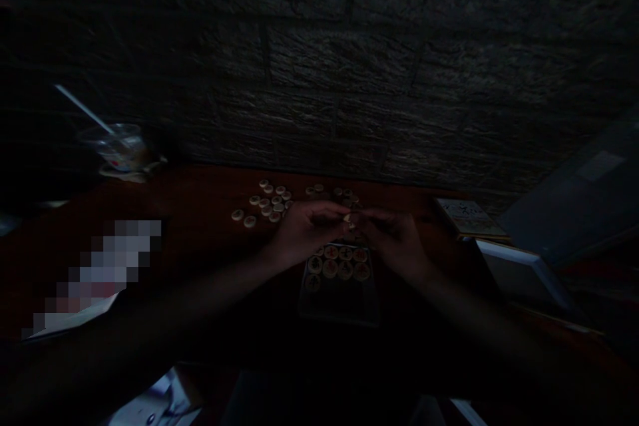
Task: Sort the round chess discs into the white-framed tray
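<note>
A pale round Chinese chess piece (348,219) is pinched between the fingertips of my left hand (308,231) and my right hand (395,238), which meet over the far end of a shallow box (344,313). Inside that box, rows of round pieces with red or dark characters lie flat, among them a red-marked piece (361,271) and a dark-marked piece (313,282). Beyond my left hand, several loose pieces (266,211) are scattered on the wooden table. A few more pieces (344,192) lie behind my fingers, partly hidden. The light is very dim.
A stone block wall (339,80) rises behind the table (200,206). At the far left stands a clear plastic cup (124,146) with a straw. On the right are a flat box with writing (466,216) and a pale-framed tray-like object (519,276). A blurred-out printed item (100,286) lies left.
</note>
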`<state>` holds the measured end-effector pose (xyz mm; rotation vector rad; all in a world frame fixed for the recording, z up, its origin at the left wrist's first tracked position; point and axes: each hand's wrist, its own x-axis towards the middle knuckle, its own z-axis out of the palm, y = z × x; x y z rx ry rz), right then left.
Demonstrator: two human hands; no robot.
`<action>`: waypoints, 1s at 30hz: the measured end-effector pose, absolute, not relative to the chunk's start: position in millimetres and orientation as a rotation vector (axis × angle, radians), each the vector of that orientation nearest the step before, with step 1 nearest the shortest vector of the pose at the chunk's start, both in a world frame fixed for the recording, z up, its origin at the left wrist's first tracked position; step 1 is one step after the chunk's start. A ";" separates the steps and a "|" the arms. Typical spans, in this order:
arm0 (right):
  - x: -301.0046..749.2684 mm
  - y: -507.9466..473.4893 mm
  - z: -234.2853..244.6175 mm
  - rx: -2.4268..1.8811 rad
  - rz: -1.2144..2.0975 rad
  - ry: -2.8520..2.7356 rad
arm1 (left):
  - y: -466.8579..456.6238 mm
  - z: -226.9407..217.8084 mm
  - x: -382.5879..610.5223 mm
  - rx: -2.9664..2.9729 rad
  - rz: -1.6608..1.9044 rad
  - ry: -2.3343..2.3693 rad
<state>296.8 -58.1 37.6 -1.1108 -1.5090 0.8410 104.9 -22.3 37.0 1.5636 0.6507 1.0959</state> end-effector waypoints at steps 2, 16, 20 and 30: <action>298.5 -59.5 37.9 -1.100 0.812 -1.548 | -23.2 35.2 104.9 1.579 1.100 0.645; 289.7 -61.5 39.7 -1.081 0.815 -1.488 | -26.2 33.1 104.0 1.656 1.148 0.653; 290.2 -63.0 40.9 -1.102 0.835 -1.488 | -27.3 35.0 105.2 1.642 1.135 0.647; 293.1 -62.2 38.2 -0.992 1.013 -1.352 | -23.6 32.4 103.2 1.659 1.126 0.582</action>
